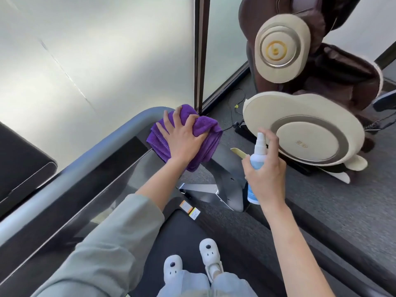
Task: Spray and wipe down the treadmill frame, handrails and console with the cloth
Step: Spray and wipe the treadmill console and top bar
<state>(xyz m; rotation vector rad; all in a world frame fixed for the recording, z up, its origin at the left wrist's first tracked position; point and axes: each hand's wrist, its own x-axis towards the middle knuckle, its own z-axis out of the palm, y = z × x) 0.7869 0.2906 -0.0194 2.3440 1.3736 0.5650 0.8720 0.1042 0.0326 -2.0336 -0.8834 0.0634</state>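
Treadmill belt [182, 230] lay under the person's white clogs [211, 254]. Further out, the right hand [264, 174] had its fingers wrapped around a light spray bottle [257, 155], best gripped mid-body. Beyond, the left hand [184, 140] spread its fingers over a soft, bunched purple cloth [201, 136], pressing it on the grey handrail [120, 133] corner. The console was perhaps that dark panel [120, 168]; I couldn't be sure.
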